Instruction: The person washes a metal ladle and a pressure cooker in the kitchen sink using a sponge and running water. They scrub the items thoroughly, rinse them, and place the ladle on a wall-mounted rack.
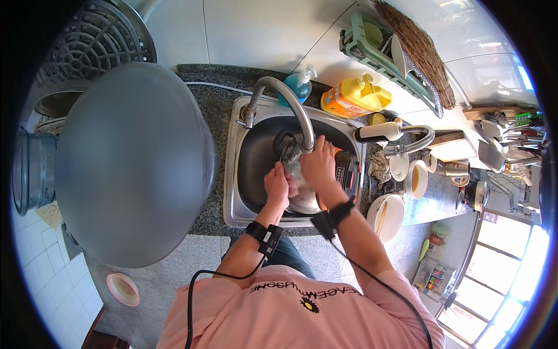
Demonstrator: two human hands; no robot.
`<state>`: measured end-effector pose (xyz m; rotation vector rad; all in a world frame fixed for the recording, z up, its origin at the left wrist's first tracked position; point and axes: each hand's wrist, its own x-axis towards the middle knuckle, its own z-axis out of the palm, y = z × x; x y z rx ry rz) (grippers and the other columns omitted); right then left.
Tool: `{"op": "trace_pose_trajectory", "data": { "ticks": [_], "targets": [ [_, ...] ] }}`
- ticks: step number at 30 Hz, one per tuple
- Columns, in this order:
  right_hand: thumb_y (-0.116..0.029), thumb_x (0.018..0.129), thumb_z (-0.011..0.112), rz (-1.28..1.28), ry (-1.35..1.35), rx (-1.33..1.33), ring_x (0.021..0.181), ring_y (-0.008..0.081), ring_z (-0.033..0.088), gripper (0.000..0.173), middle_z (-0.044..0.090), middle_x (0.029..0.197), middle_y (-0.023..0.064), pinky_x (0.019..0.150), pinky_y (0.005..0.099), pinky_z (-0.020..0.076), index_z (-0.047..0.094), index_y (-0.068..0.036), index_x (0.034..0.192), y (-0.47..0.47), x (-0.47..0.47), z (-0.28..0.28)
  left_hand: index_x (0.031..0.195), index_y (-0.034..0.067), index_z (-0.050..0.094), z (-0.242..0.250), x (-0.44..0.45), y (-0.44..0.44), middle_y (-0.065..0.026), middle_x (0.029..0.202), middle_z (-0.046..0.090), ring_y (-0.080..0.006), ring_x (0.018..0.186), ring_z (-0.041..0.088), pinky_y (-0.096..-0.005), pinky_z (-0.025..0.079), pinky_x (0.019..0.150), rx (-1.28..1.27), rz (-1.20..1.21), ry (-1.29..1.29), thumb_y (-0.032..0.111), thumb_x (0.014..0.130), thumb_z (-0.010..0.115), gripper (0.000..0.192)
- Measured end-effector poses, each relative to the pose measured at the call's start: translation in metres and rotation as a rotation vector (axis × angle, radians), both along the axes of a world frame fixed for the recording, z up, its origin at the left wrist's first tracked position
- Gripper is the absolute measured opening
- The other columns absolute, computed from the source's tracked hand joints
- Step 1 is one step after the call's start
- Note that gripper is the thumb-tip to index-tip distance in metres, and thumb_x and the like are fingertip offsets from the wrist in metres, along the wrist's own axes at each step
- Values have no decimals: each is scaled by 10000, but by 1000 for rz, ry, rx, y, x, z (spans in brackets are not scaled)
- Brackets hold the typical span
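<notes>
Both my hands are over the steel sink (232,192), below the spout of a curved chrome faucet (283,87). A shiny rounded vessel with a black handle (283,141) and an orange-and-black part (346,172) lies in the basin, possibly an electric kettle on its side. My left hand (279,187) curls its fingers at the near left of the vessel and appears to grip it. Across its top lies my right hand (320,163), touching it near the spout; motion blur and the palm hide whether it holds anything. A whitish blur, perhaps water, shows between the hands.
A large grey rounded object (135,165) bulks close on the left. Behind the sink stand a teal pump bottle (301,87) and a yellow detergent jug (355,98). To the right are a second curved faucet (418,131), bowls (416,179) and a bowl with chopsticks (390,213).
</notes>
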<state>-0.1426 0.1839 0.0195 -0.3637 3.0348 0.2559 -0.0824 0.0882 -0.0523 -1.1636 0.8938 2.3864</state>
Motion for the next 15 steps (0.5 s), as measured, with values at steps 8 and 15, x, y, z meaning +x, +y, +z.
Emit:
{"op": "trace_pose_trajectory", "data": {
  "ticks": [8, 15],
  "targets": [
    [-165, 891, 554, 218, -54, -39, 1402, 519, 319, 542, 335, 1493, 352, 1136, 590, 287, 478, 69, 1374, -2, 119, 10, 826, 60, 600, -12, -11, 9, 3, 719, 569, -115, 609, 538, -283, 433, 543, -119, 66, 89, 326, 1054, 484, 370],
    [-169, 847, 611, 164, 5, -128, 1367, 503, 384, 552, 401, 1454, 341, 1145, 566, 288, 512, 50, 1344, 4, 26, 3, 801, 78, 545, -7, -11, 7, -44, 649, 553, -146, 433, 476, -314, 339, 369, 55, 55, -40, 358, 1060, 438, 397]
  ]
}}
